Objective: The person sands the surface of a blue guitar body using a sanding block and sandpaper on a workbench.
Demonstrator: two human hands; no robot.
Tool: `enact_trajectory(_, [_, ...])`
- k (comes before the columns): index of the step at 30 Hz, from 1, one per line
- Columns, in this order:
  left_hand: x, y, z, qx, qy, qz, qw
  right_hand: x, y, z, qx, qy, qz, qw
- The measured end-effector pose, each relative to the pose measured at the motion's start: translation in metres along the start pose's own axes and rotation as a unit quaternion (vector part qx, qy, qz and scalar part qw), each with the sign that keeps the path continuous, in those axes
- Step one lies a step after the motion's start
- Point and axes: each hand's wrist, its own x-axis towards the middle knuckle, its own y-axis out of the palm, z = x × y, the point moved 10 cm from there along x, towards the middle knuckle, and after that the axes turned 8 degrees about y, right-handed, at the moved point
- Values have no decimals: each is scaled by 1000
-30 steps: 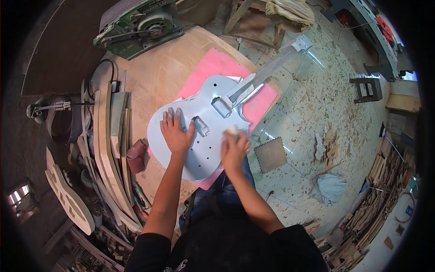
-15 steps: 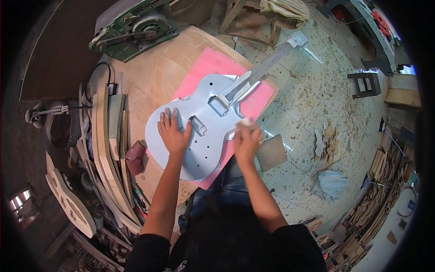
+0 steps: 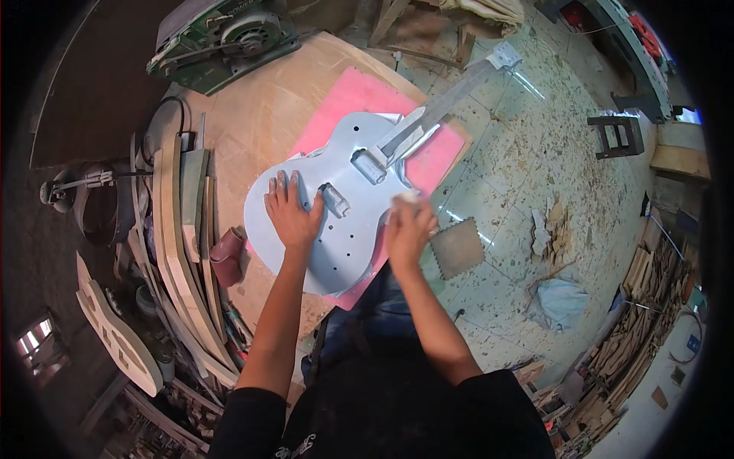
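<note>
A pale grey electric guitar body (image 3: pixel 298 260) lies face up, its neck (image 3: pixel 447 99) pointing to the far right. My left hand (image 3: pixel 293 218) rests flat on the body's left part with the fingers spread, beside a rectangular pickup cavity. At the right edge of the body, near the waist curve, my right hand (image 3: pixel 410 233) is closed around a small pale folded piece of what looks like sandpaper (image 3: pixel 405 197), blurred by motion. Under the guitar is a pink foam sheet (image 3: pixel 348 96) on a wooden tabletop (image 3: pixel 237 130).
A green power sander (image 3: pixel 229 46) stands at the far left of the table. A reddish-brown roll of abrasive (image 3: pixel 226 257) sits beside several curved wooden strips (image 3: pixel 177 206). Another guitar body (image 3: pixel 118 336) leans at left. Shavings litter the tiled floor (image 3: pixel 497 183), where a black stool (image 3: pixel 615 138) stands.
My right hand has shifted slightly left and away from me along the guitar's edge with the pale piece. My left hand keeps its place on the body. The whole view has shifted slightly.
</note>
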Motion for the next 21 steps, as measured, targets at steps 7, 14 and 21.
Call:
enact_trajectory(7, [-1, 0, 3, 8, 3, -5, 1000, 29, 4, -10, -1, -16, 46, 999])
enact_trajectory(14, [-1, -1, 1, 13, 8, -9, 1000, -35, 14, 21, 38, -79, 81, 993])
enact_trajectory(21, [-1, 1, 2, 7, 2, -19, 1000, 16, -1, -6, -8, 38, -26, 999])
